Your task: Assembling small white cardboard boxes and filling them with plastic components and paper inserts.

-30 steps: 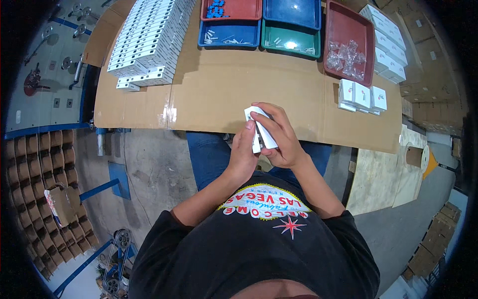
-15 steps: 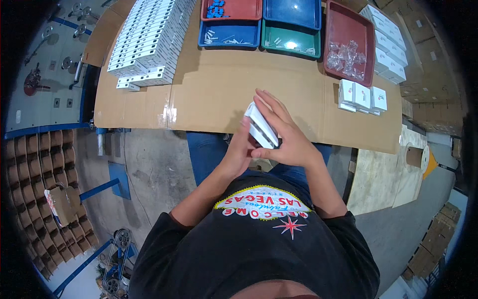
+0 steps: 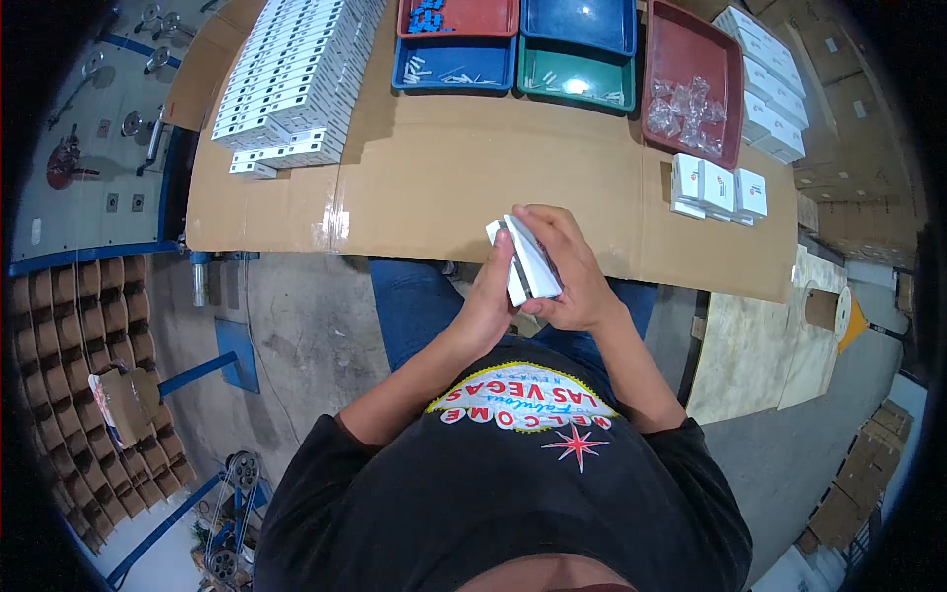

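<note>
Just off the near edge of the table, a small white box is gripped between both hands and tilted, with a dark strip running along its side. My left hand presses the box's left side, its thumb lying along the strip. Fingers of my right hand curl over the far end and right side, and its thumb is near the bottom end. The palms and fingers hide part of the box.
Stacked white boxes stand at the table's back left. Trays hold small parts: red, blue, green and dark red. Small white boxes sit at the right. Cardboard covers the table.
The box has turned more upright and shifted slightly right. My right fingers, stretched out before, now curl around it, and my left hand has moved a little right.
</note>
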Action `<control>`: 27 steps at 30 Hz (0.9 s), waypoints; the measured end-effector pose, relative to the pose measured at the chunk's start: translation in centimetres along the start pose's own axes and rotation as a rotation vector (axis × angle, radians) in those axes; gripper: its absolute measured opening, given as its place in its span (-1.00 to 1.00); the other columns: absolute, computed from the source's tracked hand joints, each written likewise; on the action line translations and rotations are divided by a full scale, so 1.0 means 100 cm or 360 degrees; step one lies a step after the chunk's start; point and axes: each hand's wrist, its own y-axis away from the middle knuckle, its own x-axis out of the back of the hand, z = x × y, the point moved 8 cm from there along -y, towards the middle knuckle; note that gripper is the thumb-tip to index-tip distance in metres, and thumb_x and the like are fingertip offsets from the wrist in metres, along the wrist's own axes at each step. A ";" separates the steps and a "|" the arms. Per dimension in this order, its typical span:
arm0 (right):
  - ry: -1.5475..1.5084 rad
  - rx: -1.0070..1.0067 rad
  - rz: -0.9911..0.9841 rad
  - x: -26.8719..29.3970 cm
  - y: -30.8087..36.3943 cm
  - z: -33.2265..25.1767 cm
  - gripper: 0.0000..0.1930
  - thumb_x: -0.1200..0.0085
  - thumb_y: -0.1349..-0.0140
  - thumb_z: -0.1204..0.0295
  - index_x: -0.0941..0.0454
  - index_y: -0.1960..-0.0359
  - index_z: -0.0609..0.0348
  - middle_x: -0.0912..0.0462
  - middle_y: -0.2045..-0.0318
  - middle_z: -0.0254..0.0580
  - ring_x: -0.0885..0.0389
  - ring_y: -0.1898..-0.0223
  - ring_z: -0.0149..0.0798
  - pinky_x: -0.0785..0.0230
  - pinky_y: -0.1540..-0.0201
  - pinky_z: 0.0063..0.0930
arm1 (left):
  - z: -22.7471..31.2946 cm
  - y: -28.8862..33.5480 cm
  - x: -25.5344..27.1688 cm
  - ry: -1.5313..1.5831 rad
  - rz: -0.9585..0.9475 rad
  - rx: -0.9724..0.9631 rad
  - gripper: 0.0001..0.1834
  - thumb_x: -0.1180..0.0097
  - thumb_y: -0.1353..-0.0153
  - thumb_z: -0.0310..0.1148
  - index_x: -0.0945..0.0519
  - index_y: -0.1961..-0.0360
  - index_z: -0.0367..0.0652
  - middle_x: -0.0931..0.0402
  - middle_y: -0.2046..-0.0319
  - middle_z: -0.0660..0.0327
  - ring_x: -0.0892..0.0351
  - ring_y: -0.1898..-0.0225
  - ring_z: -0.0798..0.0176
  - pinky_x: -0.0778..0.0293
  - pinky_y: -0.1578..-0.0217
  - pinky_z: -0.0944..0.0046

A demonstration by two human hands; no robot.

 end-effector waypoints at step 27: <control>-0.0813 -0.0456 0.0124 -0.007 0.005 0.001 -0.22 -0.13 -0.44 -0.07 -0.28 -0.50 0.22 -0.32 -0.45 0.05 -0.32 -0.47 -0.04 -0.29 -0.40 -0.07 | 0.069 0.020 0.007 -0.1633 0.0183 -0.1375 0.15 -0.56 0.20 -0.28 -0.22 -0.46 -0.23 -0.23 -0.31 -0.07 -0.30 -0.37 -0.09 -0.31 -0.37 -0.02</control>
